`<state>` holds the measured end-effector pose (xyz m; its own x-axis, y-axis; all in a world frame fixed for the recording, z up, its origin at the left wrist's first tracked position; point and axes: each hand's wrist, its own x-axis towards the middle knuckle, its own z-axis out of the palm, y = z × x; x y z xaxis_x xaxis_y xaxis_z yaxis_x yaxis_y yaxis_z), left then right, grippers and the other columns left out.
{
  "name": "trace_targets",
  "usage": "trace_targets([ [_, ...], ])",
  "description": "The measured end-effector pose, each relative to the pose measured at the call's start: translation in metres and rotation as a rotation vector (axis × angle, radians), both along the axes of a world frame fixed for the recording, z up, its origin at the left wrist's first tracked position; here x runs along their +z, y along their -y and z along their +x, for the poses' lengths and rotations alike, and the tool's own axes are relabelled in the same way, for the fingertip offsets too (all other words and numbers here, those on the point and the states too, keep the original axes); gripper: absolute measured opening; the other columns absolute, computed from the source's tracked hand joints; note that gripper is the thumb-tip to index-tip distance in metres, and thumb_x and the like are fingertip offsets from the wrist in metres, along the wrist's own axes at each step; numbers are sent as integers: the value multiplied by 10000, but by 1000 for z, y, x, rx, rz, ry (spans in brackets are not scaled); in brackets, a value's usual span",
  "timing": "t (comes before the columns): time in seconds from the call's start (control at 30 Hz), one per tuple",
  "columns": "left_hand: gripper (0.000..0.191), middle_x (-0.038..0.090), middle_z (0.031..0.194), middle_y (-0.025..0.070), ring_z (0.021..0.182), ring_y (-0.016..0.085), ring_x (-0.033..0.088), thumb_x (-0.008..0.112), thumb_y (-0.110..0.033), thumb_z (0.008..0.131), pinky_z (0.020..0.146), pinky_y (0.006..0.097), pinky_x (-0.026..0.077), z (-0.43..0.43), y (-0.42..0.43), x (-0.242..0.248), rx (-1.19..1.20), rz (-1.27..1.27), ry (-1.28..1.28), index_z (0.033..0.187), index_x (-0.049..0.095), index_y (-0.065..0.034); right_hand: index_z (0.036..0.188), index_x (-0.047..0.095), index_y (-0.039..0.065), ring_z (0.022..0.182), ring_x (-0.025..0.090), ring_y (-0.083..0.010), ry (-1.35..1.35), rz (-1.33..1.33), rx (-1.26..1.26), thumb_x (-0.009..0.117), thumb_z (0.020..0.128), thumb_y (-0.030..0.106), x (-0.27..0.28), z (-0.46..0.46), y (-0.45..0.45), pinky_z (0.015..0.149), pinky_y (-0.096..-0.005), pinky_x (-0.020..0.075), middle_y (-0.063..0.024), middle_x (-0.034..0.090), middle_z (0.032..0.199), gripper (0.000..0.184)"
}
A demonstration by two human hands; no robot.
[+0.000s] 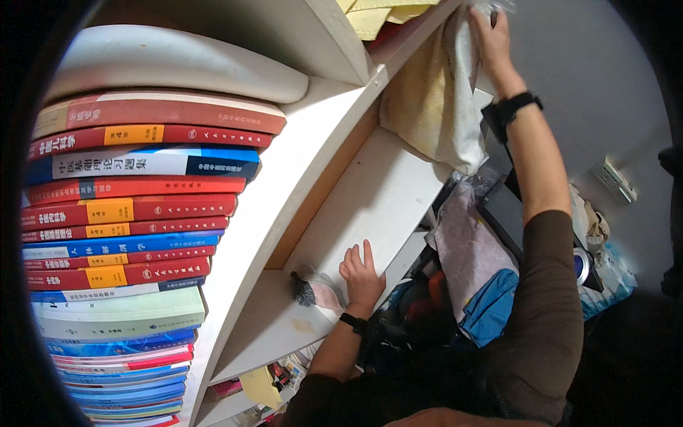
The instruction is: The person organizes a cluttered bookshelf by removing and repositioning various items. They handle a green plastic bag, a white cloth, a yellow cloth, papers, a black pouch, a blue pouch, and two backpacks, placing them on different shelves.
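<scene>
My left hand (362,278) has its fingers apart over the white shelf board (368,197), with nothing in it; I cannot tell whether it touches the board. Close to its wrist lies a small pink, white and dark grey fabric item (323,294). At the top right, my right hand (492,45) grips the upper part of a cream cloth (435,101), with some clear plastic at the fingertips. The cloth hangs down beside the shelf frame, its lower end near the board's right end. Black bands circle both wrists.
Books (155,216) with Chinese titles fill the left compartment, beside a white rounded object (176,61). Yellow fabric (387,18) lies in the top compartment. Right of the shelves are a pale pink bundle (469,229), a blue cloth (491,307) and a wall socket (614,179).
</scene>
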<state>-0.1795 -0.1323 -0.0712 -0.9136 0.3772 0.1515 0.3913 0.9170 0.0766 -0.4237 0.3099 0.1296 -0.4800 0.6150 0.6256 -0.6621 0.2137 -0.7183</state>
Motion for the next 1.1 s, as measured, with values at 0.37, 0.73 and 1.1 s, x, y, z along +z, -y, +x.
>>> trace_targets([
  [0.37, 943, 394, 1350, 228, 1281, 379, 347, 791, -199, 622, 1021, 518, 258, 0, 2, -5, 20, -13, -22, 1434, 349, -13, 1461, 113, -48, 1278, 443, -413, 471, 92, -121, 869, 577, 448, -116, 15, 84, 1062, -425, 376, -306, 392, 1403, 1265],
  [0.73, 969, 390, 1352, 235, 1280, 384, 346, 824, -194, 615, 1023, 506, 251, 0, -1, 2, 9, -22, -4, 1431, 342, 2, 1262, 482, -17, 1026, 599, -240, 527, 168, 10, 820, 692, 195, -110, -30, 30, 883, -347, 482, -135, 614, 1153, 695],
  [1.1, 913, 397, 1336, 221, 1280, 381, 335, 790, -182, 651, 1019, 499, 249, -2, -2, -1, 31, -45, 8, 1430, 350, 1, 1059, 633, -49, 872, 681, -175, 548, -12, 477, 705, 829, 175, -91, -2, 1, 809, -275, 534, -110, 703, 963, 329],
])
